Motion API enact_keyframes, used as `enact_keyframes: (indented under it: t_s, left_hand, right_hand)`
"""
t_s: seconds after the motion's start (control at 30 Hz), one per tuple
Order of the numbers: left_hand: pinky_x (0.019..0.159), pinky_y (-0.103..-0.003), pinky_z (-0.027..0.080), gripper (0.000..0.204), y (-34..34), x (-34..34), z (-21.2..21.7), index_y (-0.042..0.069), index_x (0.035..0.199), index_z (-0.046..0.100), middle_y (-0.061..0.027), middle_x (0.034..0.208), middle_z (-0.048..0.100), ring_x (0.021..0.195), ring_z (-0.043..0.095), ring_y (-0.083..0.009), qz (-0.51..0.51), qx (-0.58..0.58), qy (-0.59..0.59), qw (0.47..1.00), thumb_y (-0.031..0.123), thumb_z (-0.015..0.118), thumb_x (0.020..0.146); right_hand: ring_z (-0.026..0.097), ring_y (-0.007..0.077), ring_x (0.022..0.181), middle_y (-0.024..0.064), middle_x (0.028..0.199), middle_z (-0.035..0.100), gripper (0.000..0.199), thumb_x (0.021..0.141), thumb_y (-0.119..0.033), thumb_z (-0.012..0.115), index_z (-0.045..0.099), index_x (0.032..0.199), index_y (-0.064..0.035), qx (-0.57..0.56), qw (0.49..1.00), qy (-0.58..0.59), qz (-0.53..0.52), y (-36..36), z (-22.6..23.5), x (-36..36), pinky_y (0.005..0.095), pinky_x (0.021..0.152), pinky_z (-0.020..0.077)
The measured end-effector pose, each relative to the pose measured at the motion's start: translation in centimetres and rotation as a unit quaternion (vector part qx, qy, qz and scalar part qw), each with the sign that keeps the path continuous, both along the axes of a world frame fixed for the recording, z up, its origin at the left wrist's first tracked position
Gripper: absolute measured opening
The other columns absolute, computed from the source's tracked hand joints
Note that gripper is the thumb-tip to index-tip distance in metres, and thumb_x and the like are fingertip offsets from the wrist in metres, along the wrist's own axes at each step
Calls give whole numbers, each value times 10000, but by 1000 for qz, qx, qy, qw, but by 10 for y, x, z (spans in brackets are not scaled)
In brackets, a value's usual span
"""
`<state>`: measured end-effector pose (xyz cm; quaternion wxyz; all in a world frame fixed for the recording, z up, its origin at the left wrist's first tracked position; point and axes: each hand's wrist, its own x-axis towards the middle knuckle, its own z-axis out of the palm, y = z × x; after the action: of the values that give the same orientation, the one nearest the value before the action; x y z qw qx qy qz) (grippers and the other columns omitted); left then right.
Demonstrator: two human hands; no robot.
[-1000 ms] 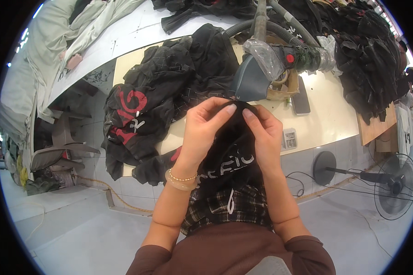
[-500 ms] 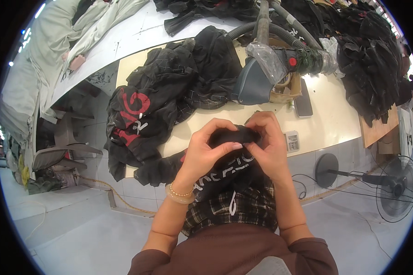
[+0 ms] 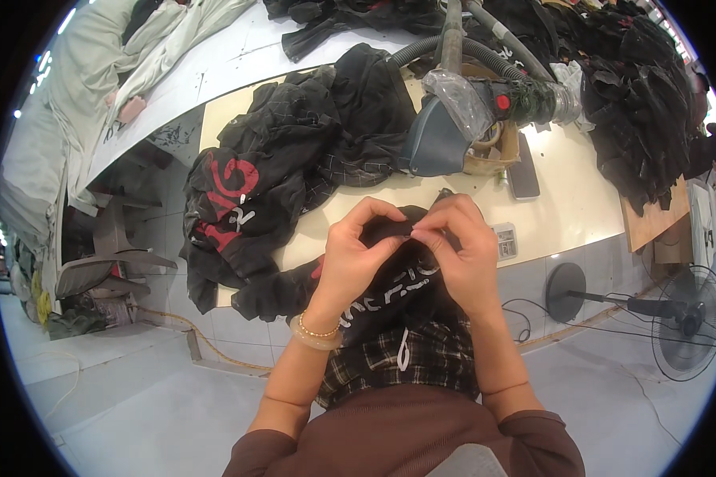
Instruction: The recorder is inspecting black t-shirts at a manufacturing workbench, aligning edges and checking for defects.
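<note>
A black garment [image 3: 402, 290] with white lettering hangs from the table's near edge over my lap. Both hands hold its upper part, thumbs and forefingers almost meeting in the middle. My left hand [image 3: 360, 242], with two bracelets at the wrist, pinches the cloth on one side. The fingertips of my right hand [image 3: 460, 245] close on it right beside the left ones. Whether anything tiny sits between the tips is too small to make out. Left of my hands, a heap of black garments [image 3: 294, 151] with red and white print lies on the cream table [image 3: 569, 230].
A blue-grey machine head [image 3: 437, 143] with hoses stands beyond my hands, a cardboard box [image 3: 497, 159] beside it. A dark phone [image 3: 523, 176] and a small compartment case [image 3: 504, 241] lie to the right. More black garments [image 3: 636, 119] hang at right, near a floor fan [image 3: 688, 322].
My right fingertips have shifted left to meet the left ones, and the left thumb has moved slightly. The cloth between them has been drawn into a smaller fold.
</note>
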<state>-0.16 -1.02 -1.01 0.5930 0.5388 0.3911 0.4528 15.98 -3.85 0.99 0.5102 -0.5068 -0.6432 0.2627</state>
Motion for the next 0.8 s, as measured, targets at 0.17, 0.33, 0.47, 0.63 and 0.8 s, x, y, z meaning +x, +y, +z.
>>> enact_keyframes:
  t_s: [0.17,0.33,0.47,0.63,0.8]
  left_hand:
    - [821,-250,493,233,-1,-1,8,-14,991,605,-43,953,655,900,608,-108,-33,37,24,999,-65,662,770]
    - [829,-255,498,267,1,2,7,-17,1022,596,-70,975,661,932,616,-126,-23,20,25,999,-61,681,773]
    - [812,-250,504,330,2,5,5,-10,1073,554,-104,970,666,945,623,-137,-13,-23,-43,999,-85,673,775]
    - [805,-255,505,372,3,7,5,3,1101,518,-119,953,671,922,631,-141,-25,-15,-56,998,-77,677,774]
    - [842,-264,493,311,7,4,11,-15,1068,601,-81,968,672,916,625,-139,-29,41,55,997,7,718,781]
  right_hand:
    - [518,167,727,60,812,559,67,833,17,636,570,841,12,-79,993,88,-26,4,-2,-1,269,651,428]
    - [498,146,713,46,832,557,67,860,-13,626,571,852,24,-96,981,167,-29,8,5,3,250,656,417]
    - [529,143,725,51,828,561,91,835,-33,669,609,880,19,-65,996,54,-7,8,10,2,249,680,431]
    - [539,138,703,51,811,558,109,819,-45,693,619,861,23,-72,993,92,6,9,-5,3,245,665,440]
    - [518,137,731,51,856,567,81,855,-47,648,620,911,4,-51,986,157,-33,12,-20,6,227,688,419]
